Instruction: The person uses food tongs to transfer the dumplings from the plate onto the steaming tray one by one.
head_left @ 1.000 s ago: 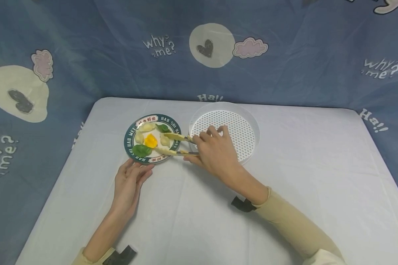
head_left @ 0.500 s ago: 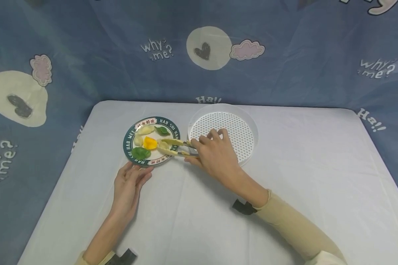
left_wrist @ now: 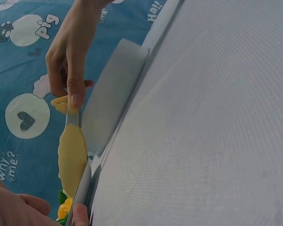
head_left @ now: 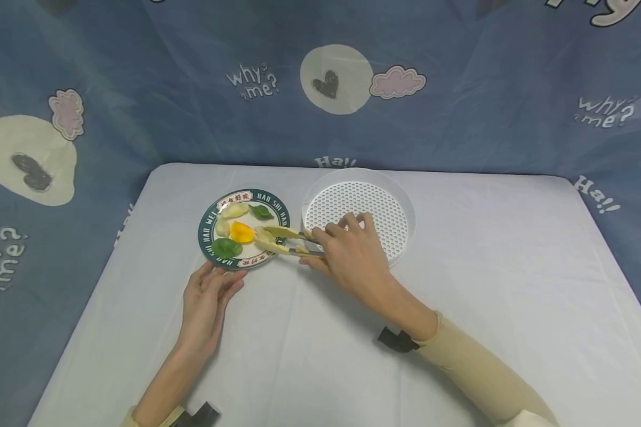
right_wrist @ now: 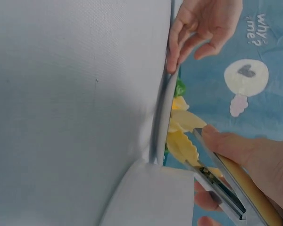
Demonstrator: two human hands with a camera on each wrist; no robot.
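My right hand (head_left: 355, 255) holds yellow-tipped tongs (head_left: 283, 232) with metal arms. Their tips lie on either side of a pale, dumpling-like piece (head_left: 262, 237) at the right part of a green-rimmed plate (head_left: 206, 225); the tips partly hide it. Also on the plate are pale pieces (head_left: 234, 210), a yellow piece (head_left: 241, 232) and green leaf-like pieces (head_left: 227, 247). At the plate's near edge rests my left hand (head_left: 205, 308), its fingers loosely extended against the rim. From the right wrist view, the tongs (right_wrist: 226, 186) slant down onto the plate's contents.
A round white tray with a perforated base (head_left: 358, 198) stands to the right of the plate, partly behind my right hand. A white cloth covers the table (head_left: 459, 267). Behind hangs a blue printed curtain (head_left: 192, 89).
The tongs' tips have come closer together around the pale piece on the plate's right side. My left hand stays at the rim. The head view has shifted slightly.
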